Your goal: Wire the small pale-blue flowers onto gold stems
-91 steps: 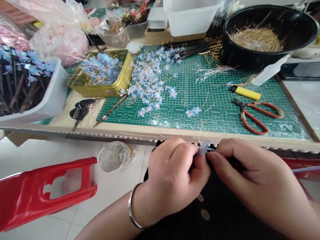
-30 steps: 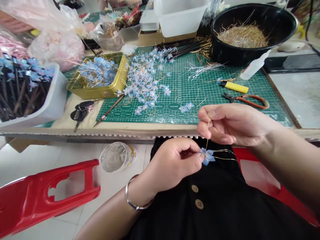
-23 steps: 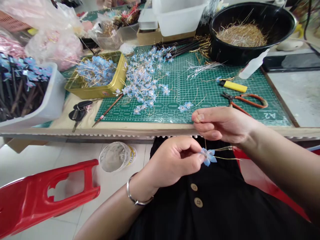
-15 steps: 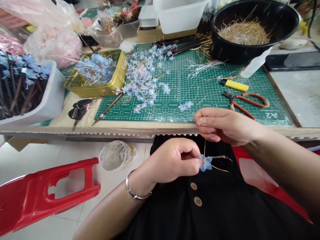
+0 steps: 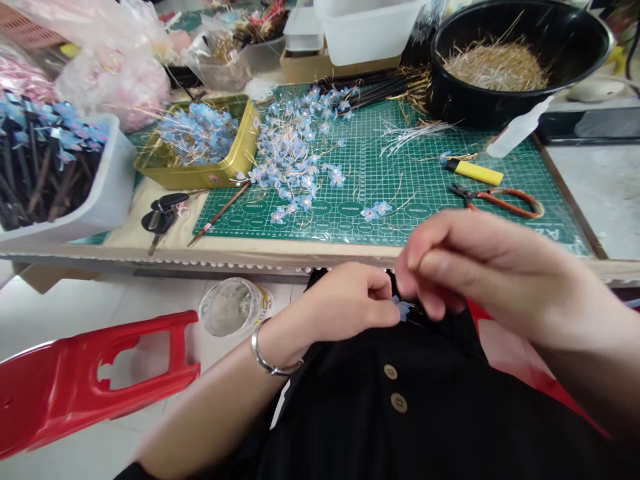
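My left hand [image 5: 350,303] pinches a small blue flower [image 5: 401,309] on thin gold wire, held over my lap just below the table edge. My right hand [image 5: 480,270] is blurred and closed right against the flower, its fingertips on the wire beside the petals; most of the flower is hidden between the two hands. A silver bangle [image 5: 265,353] circles my left wrist. Many loose blue flowers [image 5: 297,157] lie on the green cutting mat [image 5: 390,180] ahead.
A gold tin [image 5: 210,170] holds more blue flowers. Red-handled pliers [image 5: 500,199], a yellow lighter [image 5: 475,172], a squeeze bottle [image 5: 520,130] and a black bowl of gold wire [image 5: 505,63] sit at right. Keys [image 5: 160,220], a white bin of dark sticks [image 5: 55,180], a red stool [image 5: 90,387] and a jar [image 5: 233,307] lie left.
My right hand, which had been lifted up pulling the gold wire away from the flower, has come back down against my left hand and the flower.
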Demonstrator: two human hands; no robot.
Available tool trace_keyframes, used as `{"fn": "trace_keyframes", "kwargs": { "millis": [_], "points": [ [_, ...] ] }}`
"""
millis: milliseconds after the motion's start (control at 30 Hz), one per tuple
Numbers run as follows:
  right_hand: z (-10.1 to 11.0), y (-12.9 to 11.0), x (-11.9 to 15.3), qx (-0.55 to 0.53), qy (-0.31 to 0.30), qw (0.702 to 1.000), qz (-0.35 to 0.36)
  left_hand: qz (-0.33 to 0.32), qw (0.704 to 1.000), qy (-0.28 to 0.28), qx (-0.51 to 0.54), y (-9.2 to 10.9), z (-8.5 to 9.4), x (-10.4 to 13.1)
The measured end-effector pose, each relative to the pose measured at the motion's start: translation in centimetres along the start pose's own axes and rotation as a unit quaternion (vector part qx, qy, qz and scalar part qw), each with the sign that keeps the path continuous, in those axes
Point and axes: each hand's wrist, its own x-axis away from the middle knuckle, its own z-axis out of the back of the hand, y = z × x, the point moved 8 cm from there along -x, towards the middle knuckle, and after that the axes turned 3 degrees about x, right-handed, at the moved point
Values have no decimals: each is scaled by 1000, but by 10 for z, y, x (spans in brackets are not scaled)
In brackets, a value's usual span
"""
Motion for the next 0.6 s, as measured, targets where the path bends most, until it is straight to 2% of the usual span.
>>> {"fn": "trace_keyframes", "kwargs": {
  "millis": [67, 100, 167, 233, 333, 433, 533, 600],
  "points": [
    [13, 16, -5, -4, 32, 999, -34, 8, 1000, -23, 1, 3, 7, 3],
    [11, 23, -7, 23, 6, 999, -47, 9, 999, -30, -6, 5, 11, 4],
    [-3, 39, -7, 60, -90, 990, -95, 13, 999, -38, -26, 9, 18, 5],
    [-15, 53, -1, 39, -146, 976, -156, 11, 998, -47, -42, 13, 20, 4],
    [-18, 64, 6, -45, -98, 971, -213, -5, 999, -34, -33, 17, 21, 2],
    [-16, 66, 10, -143, -23, 965, -217, -71, 996, 61, 1, 22, 28, 4],
    [-14, 66, 12, -230, 52, 951, -202, -135, 978, 152, 52, 22, 29, 13],
    [-15, 65, 13, -269, 80, 940, -193, -123, 975, 146, 111, 12, 18, 15]
  ]
}}
